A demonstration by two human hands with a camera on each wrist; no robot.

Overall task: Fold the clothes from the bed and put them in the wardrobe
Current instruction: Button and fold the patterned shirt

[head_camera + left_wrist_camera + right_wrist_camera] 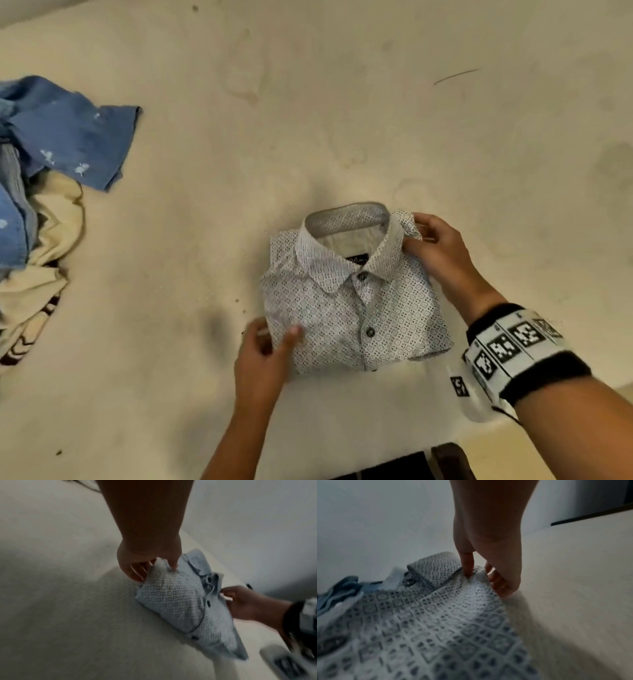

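A white patterned shirt [352,301] lies folded on the cream bed sheet [308,120], collar up and buttons showing. My left hand [274,339] pinches the shirt's near left corner, thumb on top and fingers under the edge; the left wrist view shows that hand [150,566] on the patterned shirt [180,601]. My right hand [424,236] grips the shirt's far right shoulder beside the collar. In the right wrist view my right hand [481,574] has its thumb on the patterned shirt [428,615] and its fingers curled under the edge.
A heap of unfolded clothes lies at the bed's left edge: a blue shirt [68,133] on top, a cream garment [44,240] below it. The bed's near edge [513,425] runs just under my right wrist. Bare sheet stretches beyond the folded shirt.
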